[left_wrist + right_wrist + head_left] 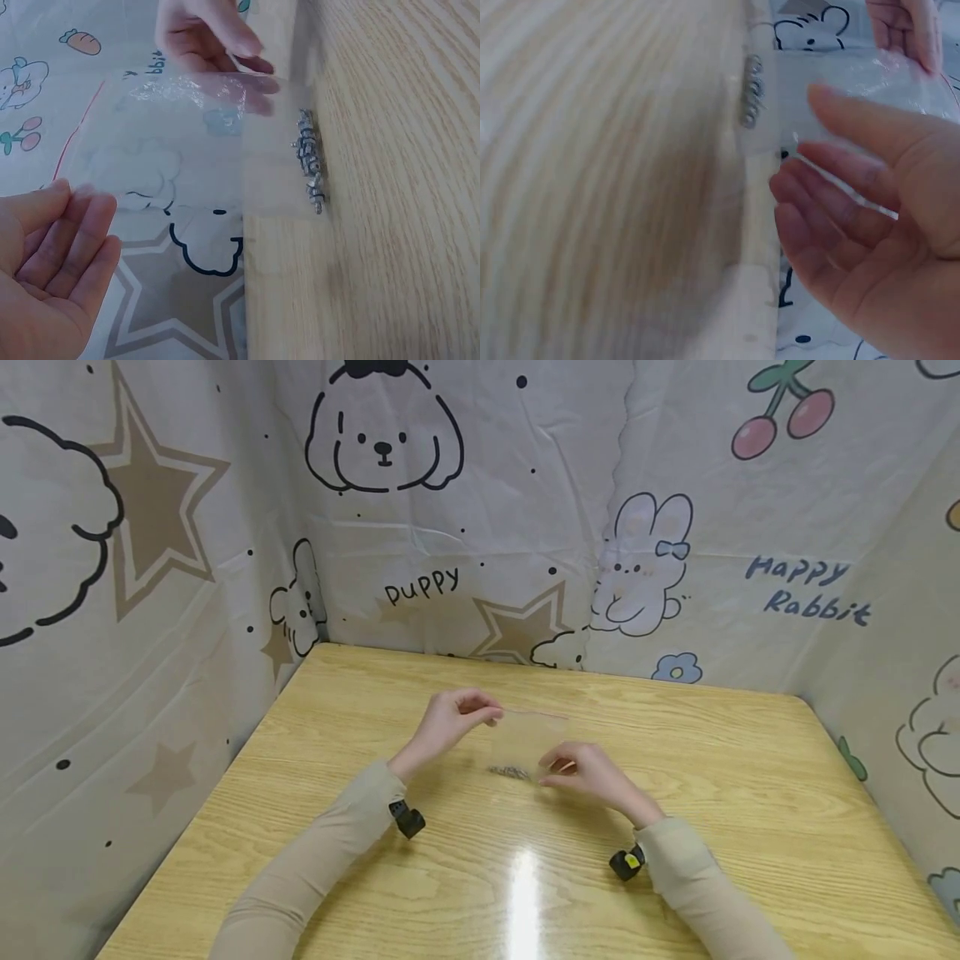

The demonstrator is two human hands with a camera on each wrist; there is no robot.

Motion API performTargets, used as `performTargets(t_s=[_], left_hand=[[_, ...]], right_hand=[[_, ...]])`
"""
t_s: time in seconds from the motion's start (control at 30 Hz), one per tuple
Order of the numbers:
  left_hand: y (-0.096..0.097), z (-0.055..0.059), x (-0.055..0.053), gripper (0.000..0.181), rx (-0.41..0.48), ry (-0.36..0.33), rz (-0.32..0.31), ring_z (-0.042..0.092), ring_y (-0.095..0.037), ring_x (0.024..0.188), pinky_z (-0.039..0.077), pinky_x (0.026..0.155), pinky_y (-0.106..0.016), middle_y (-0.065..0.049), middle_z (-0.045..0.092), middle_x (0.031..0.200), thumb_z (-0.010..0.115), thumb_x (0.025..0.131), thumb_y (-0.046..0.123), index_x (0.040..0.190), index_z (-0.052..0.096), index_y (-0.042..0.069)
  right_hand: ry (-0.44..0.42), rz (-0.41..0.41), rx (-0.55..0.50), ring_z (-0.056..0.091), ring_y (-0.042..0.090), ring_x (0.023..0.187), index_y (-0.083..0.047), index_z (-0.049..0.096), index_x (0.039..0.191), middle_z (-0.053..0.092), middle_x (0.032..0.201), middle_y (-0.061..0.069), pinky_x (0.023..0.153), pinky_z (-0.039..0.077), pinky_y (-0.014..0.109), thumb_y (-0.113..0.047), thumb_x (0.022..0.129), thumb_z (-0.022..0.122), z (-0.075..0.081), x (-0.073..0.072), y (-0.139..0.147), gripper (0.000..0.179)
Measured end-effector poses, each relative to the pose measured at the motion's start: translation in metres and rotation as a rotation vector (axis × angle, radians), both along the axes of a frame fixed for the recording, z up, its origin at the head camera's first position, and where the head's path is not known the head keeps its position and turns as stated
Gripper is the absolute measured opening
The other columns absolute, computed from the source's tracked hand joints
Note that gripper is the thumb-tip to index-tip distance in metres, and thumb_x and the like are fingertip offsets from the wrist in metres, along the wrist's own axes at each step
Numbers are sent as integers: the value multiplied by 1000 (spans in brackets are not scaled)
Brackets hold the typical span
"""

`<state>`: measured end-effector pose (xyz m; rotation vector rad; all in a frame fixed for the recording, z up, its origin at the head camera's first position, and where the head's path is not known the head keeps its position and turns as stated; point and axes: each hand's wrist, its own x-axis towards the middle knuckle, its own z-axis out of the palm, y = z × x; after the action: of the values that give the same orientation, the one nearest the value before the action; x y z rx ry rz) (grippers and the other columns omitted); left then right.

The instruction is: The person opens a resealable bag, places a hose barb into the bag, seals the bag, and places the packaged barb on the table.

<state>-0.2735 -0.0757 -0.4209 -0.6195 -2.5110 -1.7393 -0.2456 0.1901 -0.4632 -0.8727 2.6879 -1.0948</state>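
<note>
A clear zip bag point(525, 735) with a red line along its top edge hangs upright over the table. My left hand point(459, 717) pinches its upper left corner between thumb and fingers. At the bottom of the bag small silvery metal pieces point(308, 161), like screws or nuts, lie in a cluster. Beside the bag's lower right edge is my right hand point(588, 770), its thumb and fingers apart and loosely bent. In the right wrist view the bag's side edge runs between that hand's thumb point(870, 124) and fingers, with a gap around it.
The wooden table point(480, 877) has a light glare near its front. Behind and beside it hangs a white cloth point(487, 518) printed with cartoon animals, stars and fruit. Each wrist carries a small black camera point(407, 818).
</note>
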Motion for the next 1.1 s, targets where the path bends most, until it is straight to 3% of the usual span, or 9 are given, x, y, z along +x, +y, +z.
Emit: performTargets(t_s=[0.17, 0.33, 0.53, 0.7, 0.97, 1.1], left_hand=[[-2, 1, -1, 14, 36, -14, 20, 74, -15, 80, 60, 84, -35, -12, 77, 95, 71, 92, 20, 100, 75, 9], [-6, 4, -2, 15, 63, -9, 34, 74, -13, 80, 60, 85, -32, -12, 77, 96, 71, 92, 19, 101, 75, 7], [-14, 6, -3, 14, 109, -10, 45, 74, -13, 78, 59, 87, -32, -14, 77, 96, 70, 93, 18, 101, 74, 7], [-17, 6, -3, 16, 144, -74, 25, 74, -10, 75, 60, 84, -32, -17, 76, 96, 71, 92, 16, 103, 73, 4], [-16, 3, -6, 20, 117, -271, -50, 73, -10, 74, 59, 88, -42, -19, 75, 99, 71, 92, 10, 106, 70, -4], [-12, -4, -14, 22, 92, -329, -65, 72, -9, 73, 60, 88, -37, -20, 75, 102, 69, 93, 8, 110, 69, -6]], right_hand=[[17, -1, -8, 72, 24, 89, -1, 73, 97, 75, 97, 13, 78, 60, 26, -4, 90, 70, -3, 1, -7, 8], [26, -54, -26, 71, 27, 92, 0, 70, 98, 74, 99, 15, 80, 60, 28, -3, 94, 63, -4, 3, -10, 8], [-37, -115, -99, 72, 27, 92, -2, 61, 101, 74, 101, 15, 76, 58, 23, -6, 99, 56, -4, 8, -10, 7], [-150, -106, -145, 73, 24, 86, 0, 58, 101, 74, 96, 17, 69, 57, 22, -6, 100, 54, 0, 14, -7, 7], [-436, -93, -159, 74, 22, 81, 4, 57, 102, 74, 93, 21, 73, 62, 31, -6, 100, 54, 2, 26, -5, 11], [-481, -135, -160, 73, 21, 79, 6, 57, 104, 74, 92, 20, 72, 62, 31, -6, 99, 55, 0, 27, -4, 13]])
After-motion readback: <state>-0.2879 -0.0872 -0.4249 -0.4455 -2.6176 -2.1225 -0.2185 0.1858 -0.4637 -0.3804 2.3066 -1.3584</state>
